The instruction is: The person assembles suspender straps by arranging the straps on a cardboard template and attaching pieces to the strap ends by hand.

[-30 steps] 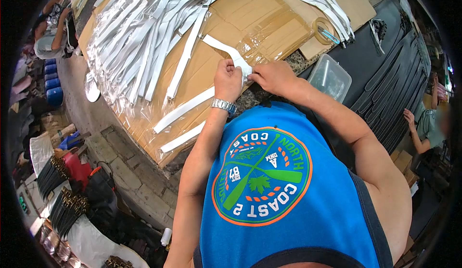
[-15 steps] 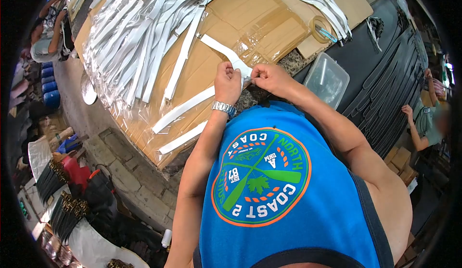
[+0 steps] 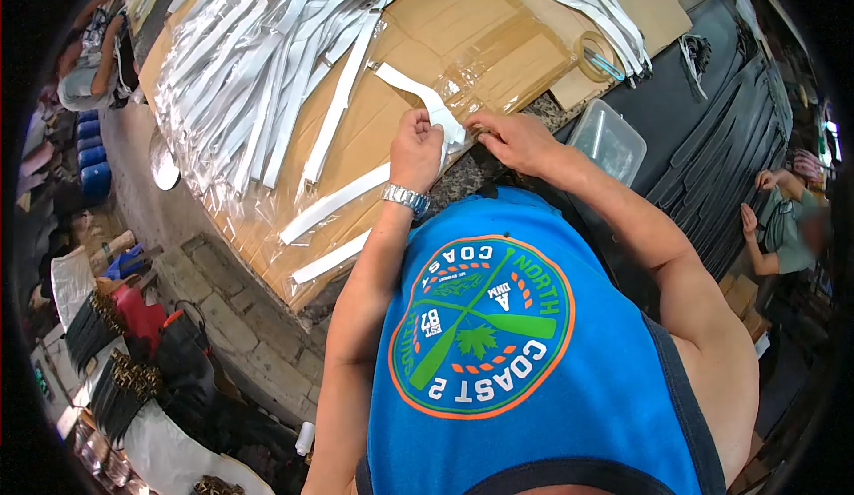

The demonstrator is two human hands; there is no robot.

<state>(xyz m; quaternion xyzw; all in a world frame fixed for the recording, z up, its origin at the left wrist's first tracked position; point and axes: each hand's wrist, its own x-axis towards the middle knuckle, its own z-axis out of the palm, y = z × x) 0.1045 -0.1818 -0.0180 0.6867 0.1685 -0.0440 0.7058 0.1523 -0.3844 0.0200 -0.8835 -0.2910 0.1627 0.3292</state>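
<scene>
Head view: white strap (image 3: 431, 98) slants toward upper left from left hand (image 3: 416, 152).

2 hands (image 3: 416, 152) at a white strap (image 3: 409, 84), silver watch (image 3: 407, 199), heaped white straps (image 3: 267, 68), cardboard (image 3: 418, 40), clear plastic box (image 3: 609, 142)

— What's written on that blue shirt (image 3: 592, 362)?
— There's a round badge (image 3: 481, 328) on it. NORTH is in green, and COAST and COAST 2 are in white, all going around the edge.
— Is there more in the middle?
— Yes, it says EST 87 in white. Near that there's a big A with a little DNM.
— And those green letters (image 3: 410, 339) on the other side?
— They're blurry from here, so I can't really tell.
</scene>
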